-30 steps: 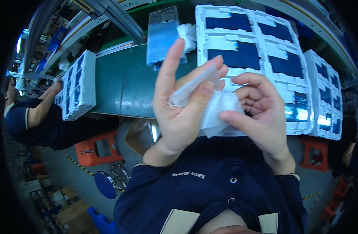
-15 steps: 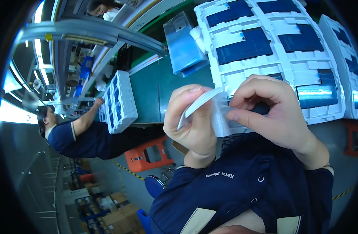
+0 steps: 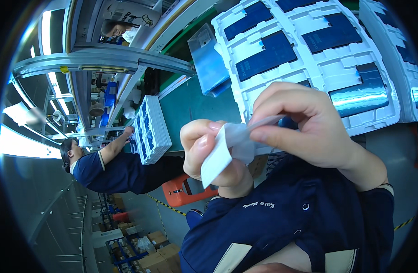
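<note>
Now tipping the thin white sheets (image 3: 216,164) downward, held in the grip of the left hand (image 3: 197,149) near the white tray (image 3: 245,91), and stretching a translucent edge (image 3: 266,121), pinched narrow in the right hand (image 3: 318,132); apparently parting layers.

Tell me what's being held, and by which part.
Thin white sheeting: the left hand grips its left part, and the right hand pinches its translucent right edge. Whether it's one piece can't be told.

Two near hands (image 3: 200,152) (image 3: 316,132), six panels (image 3: 266,57) in nearest tray (image 3: 375,120)
</note>
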`<state>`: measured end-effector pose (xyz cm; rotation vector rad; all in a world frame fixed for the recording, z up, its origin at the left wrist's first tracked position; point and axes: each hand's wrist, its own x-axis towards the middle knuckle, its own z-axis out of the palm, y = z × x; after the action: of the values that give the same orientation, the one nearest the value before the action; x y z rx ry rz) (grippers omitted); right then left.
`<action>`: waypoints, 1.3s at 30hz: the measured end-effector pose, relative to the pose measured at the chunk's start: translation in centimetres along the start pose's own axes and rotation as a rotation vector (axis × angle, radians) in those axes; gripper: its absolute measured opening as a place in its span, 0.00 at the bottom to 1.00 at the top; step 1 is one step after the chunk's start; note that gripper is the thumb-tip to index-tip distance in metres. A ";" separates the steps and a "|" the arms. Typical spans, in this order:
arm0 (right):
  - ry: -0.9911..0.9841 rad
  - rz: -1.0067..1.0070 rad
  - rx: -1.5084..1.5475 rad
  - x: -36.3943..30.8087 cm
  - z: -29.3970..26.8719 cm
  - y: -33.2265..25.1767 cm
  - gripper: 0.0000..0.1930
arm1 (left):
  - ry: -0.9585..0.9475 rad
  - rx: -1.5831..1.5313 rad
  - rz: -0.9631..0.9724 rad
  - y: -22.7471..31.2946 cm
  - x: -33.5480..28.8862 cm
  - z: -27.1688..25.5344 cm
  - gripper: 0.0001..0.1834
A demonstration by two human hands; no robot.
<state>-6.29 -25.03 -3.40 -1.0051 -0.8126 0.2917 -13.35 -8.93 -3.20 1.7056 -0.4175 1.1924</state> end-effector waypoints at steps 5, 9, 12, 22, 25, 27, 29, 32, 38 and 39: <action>0.213 0.108 0.025 -0.9 -1.9 -1.9 0.07 | -0.341 0.455 -0.302 1.9 2.6 -1.5 0.10; 0.247 0.120 -0.280 -0.9 -4.2 -3.8 0.06 | -0.929 0.669 -0.420 2.2 3.2 -0.6 0.25; 0.183 0.187 -0.574 -0.7 -6.4 -4.7 0.07 | -0.890 0.611 -0.436 1.8 3.0 0.0 0.25; -0.048 0.334 -0.640 3.9 -7.9 -5.3 0.07 | -0.983 0.258 -0.329 0.4 4.1 -1.5 0.12; -0.079 0.518 -0.339 3.9 -5.4 -3.7 0.10 | -0.995 0.198 -0.350 2.5 4.8 -3.5 0.10; -0.105 0.611 -0.465 3.5 -4.0 -3.3 0.11 | -1.034 0.069 -0.317 2.7 4.4 -4.1 0.09; -0.189 0.580 -0.644 3.1 -4.2 -2.9 0.10 | -1.118 0.030 -0.321 2.9 4.1 -4.5 0.11; -0.203 0.636 -0.791 3.4 -3.8 -3.9 0.08 | -1.157 0.080 -0.286 1.9 3.4 -4.1 0.13; -0.304 0.393 -0.877 2.4 -4.4 -2.8 0.10 | -1.204 0.114 -0.338 0.9 3.4 -4.1 0.11; -0.344 0.349 -0.933 2.4 -4.4 -2.9 0.12 | -1.210 0.102 -0.353 0.8 3.6 -4.0 0.11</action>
<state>-1.88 -27.97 -1.04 -2.0213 -1.1137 0.3989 -14.34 -4.99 0.45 2.3245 -0.7154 -0.1903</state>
